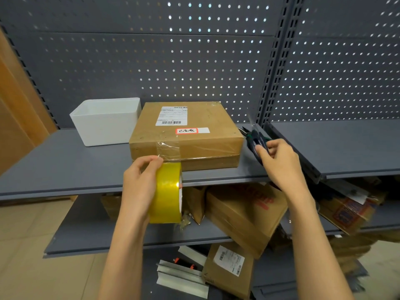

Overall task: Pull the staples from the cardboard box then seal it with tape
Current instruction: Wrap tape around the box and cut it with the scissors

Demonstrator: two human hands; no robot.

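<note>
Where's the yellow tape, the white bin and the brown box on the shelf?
Tape (165,191): head view, outer yellow band.
Bin (104,129): head view, front wall.
Box (194,137): head view, top face.

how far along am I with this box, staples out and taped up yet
Taping has started: a clear strip runs over the cardboard box top and down its front. The left hand holds the yellow tape roll, the strip uncut; the right hand grips a blurred dark-handled tool. Left: cut and press down. Staples are too small to confirm.
</note>
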